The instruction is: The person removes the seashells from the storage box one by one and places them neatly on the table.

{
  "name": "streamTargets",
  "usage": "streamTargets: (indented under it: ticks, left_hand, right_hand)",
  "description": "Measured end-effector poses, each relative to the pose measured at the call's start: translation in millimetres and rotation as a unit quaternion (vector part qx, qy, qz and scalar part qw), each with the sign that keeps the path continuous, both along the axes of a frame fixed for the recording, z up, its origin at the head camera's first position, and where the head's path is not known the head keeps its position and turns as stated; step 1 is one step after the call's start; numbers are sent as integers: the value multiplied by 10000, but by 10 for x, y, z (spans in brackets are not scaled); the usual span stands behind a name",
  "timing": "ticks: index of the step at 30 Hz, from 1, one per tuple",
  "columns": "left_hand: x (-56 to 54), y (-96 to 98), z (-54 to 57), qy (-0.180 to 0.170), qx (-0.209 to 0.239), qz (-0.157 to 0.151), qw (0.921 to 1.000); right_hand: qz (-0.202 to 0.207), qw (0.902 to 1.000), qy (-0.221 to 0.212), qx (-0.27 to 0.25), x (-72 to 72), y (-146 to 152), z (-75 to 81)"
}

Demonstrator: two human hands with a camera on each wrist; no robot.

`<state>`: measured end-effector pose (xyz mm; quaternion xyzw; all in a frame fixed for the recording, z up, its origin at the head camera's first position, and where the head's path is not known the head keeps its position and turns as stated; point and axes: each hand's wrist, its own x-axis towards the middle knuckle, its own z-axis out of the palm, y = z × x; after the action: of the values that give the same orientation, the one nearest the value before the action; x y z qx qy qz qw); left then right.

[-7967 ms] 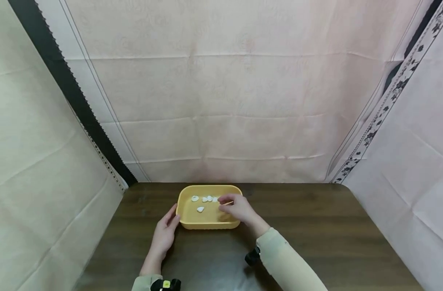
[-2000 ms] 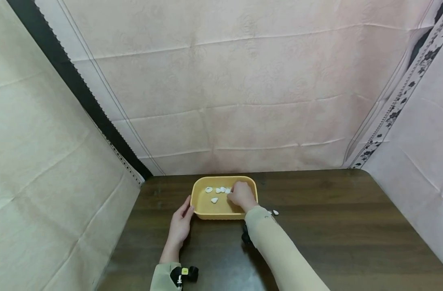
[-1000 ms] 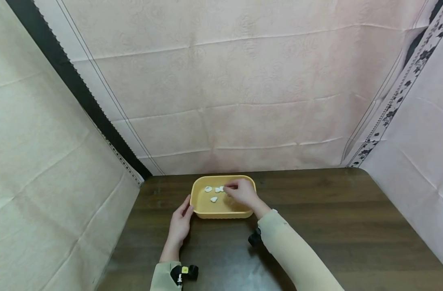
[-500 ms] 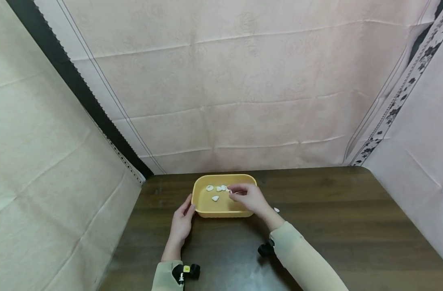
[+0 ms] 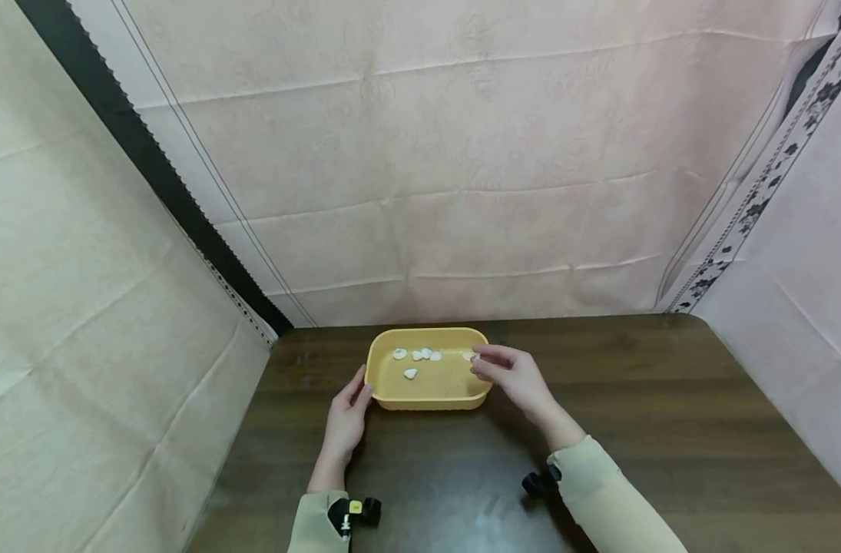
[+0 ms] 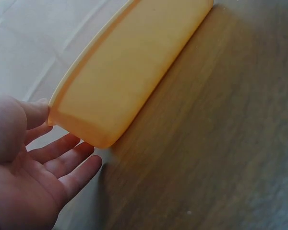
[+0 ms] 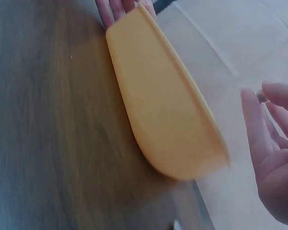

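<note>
1. While the tray (image 5: 434,389) is resting on the brown surface (image 5: 448,468), the left hand (image 5: 346,421) is holding its corner between eight and nine o'clock, twelve being the far side.
2. Seen from the left wrist, the thumb (image 6: 37,112) is touching the rim and the other fingers (image 6: 81,178) are fanning out along the end wall, so this grip is holding the tray lightly.
3. Over the rim at three o'clock, the right hand (image 5: 522,380) is hovering with its grip narrow: thumb and forefinger are pinching a bit (image 7: 262,97), too small to make out its shape.
4. Inside the tray, white pieces are lying: a round one (image 5: 399,354) at ten o'clock, a cluster (image 5: 427,353) of three at twelve, a triangle (image 5: 410,374) at eight, and a single piece (image 5: 467,355) at two, just beside the right fingertips.
5. Black wrist cameras (image 5: 370,512) are sitting at both pale sleeves (image 5: 593,484).
6. Beyond the surface, pale cloth (image 5: 420,192) is hanging at twelve o'clock; a dark strip (image 5: 150,165) is slanting down at ten.
</note>
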<state>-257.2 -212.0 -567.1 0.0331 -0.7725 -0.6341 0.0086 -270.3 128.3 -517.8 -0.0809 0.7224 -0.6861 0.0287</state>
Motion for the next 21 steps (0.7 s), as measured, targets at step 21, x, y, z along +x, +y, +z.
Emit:
streamTargets:
  ticks: [21]
  left_hand:
    - [-14, -15, -21, 111, 27, -65, 9999]
  right_hand:
    - [-318, 9977, -398, 458, 172, 946, -267]
